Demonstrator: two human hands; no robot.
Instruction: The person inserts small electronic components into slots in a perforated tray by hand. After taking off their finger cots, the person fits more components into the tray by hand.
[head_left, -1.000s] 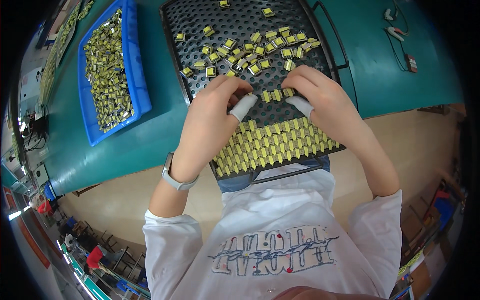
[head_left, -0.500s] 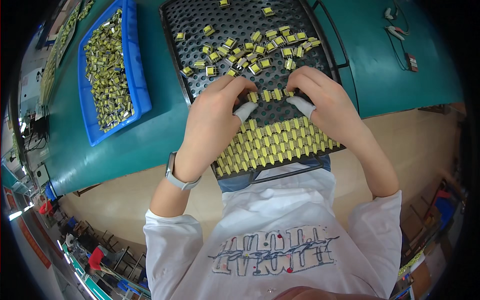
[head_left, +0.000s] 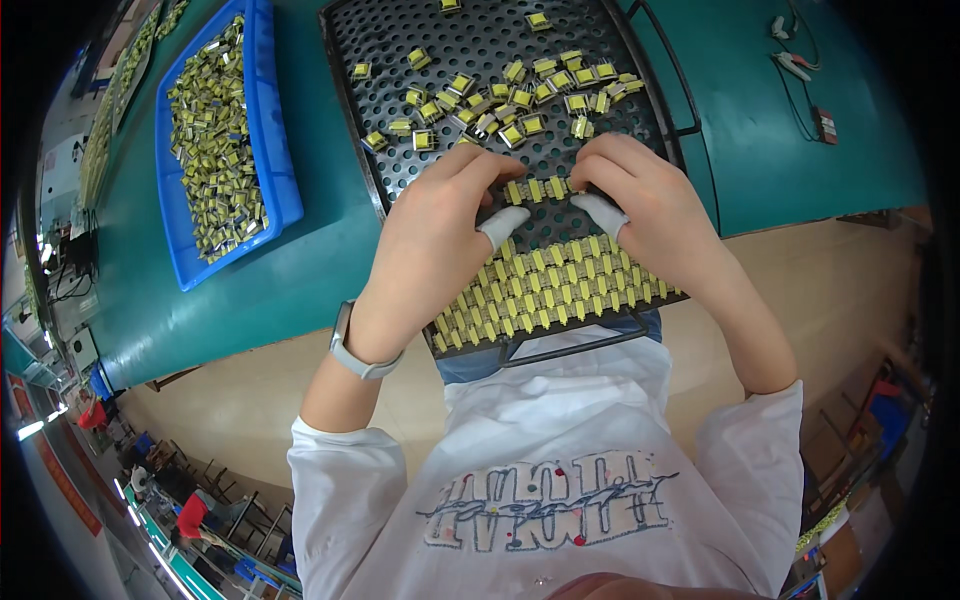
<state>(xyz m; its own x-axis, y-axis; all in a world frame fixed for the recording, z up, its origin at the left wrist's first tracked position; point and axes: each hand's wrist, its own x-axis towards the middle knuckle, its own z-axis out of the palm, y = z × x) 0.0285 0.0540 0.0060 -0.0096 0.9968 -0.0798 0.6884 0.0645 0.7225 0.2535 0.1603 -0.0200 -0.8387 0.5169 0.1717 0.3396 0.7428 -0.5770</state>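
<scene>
On the green counter (head_left: 790,180): black perforated tray (head_left: 490,45), well-filled blue bin (head_left: 285,200) to its left. Packed block (head_left: 553,285) of yellow parts sits at the tray's near end. Hands are apart: left hand (head_left: 432,215) at the left end of the short row (head_left: 535,190), right hand (head_left: 655,200) at its right end; can't tell if either is clamped. Advice: press evenly from both ends, hands level, so the row doesn't buckle. Loose parts (head_left: 521,98) lie just beyond.
</scene>
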